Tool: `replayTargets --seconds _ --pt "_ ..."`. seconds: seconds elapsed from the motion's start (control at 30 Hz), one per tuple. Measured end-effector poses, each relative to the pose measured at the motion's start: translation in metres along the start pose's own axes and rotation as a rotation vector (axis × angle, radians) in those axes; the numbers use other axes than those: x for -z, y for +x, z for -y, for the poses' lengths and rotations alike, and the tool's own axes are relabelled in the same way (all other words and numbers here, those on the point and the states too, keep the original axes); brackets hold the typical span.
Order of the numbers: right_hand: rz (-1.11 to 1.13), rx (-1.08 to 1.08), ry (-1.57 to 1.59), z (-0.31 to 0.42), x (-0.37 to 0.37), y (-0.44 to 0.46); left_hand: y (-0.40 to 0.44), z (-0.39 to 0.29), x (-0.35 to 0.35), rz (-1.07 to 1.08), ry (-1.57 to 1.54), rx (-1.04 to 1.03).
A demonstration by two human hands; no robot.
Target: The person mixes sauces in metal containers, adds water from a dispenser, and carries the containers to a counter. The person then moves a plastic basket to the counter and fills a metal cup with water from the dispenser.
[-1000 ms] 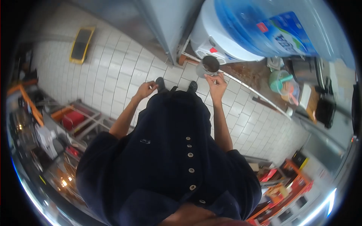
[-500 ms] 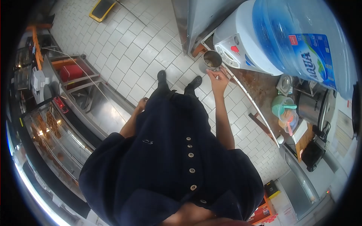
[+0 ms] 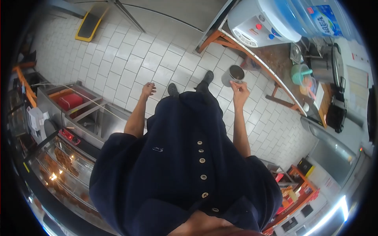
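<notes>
A metal mug (image 3: 227,77) with a dark inside is in my right hand (image 3: 240,91), whose fingers pinch it at the handle side. The mug is upright over the floor, beside the wooden-legged table. What lies inside the mug is too dark to make out. My left hand (image 3: 148,89) hangs free on the other side of my body, its fingers loosely bent and apart, holding nothing. It is nearest to the steel counter.
A white water dispenser (image 3: 252,27) with a blue bottle (image 3: 291,17) stands on the table (image 3: 271,55), near plastic cups with scoops (image 3: 303,76) and a steel cooker (image 3: 323,65). On the left are a steel counter (image 3: 114,125) and a glass food case (image 3: 75,173). A yellow-edged platform (image 3: 89,26) lies on the tiled floor (image 3: 130,59).
The mug in my right hand has moved away from the dispenser and table edge. My left hand has swung forward, out from beside my body. The view has turned and shifted.
</notes>
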State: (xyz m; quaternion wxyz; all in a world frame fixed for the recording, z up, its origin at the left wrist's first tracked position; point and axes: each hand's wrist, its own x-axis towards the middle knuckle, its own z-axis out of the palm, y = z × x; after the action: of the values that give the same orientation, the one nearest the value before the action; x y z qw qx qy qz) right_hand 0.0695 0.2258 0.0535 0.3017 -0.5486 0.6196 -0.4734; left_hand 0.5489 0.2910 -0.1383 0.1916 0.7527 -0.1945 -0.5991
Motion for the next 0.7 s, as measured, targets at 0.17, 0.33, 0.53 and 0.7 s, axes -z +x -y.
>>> replayTargets --seconds 0.17,0.33,0.53,0.7 --pt "-0.21 -0.348 -0.209 -0.01 0.037 -0.101 0.019 0.008 0.03 0.119 0.126 -0.065" --pt "-0.109 -0.396 -0.37 -0.065 0.062 -0.13 0.007 0.017 0.024 0.114 0.092 -0.052" --pt "0.385 -0.404 -1.081 -0.081 0.016 -0.005 -0.029 0.072 0.015 0.099 -0.058 -0.043" --pt "0.361 -0.363 -1.224 -0.089 -0.005 0.087 -0.067 0.123 0.024 0.093 0.154 -0.078"
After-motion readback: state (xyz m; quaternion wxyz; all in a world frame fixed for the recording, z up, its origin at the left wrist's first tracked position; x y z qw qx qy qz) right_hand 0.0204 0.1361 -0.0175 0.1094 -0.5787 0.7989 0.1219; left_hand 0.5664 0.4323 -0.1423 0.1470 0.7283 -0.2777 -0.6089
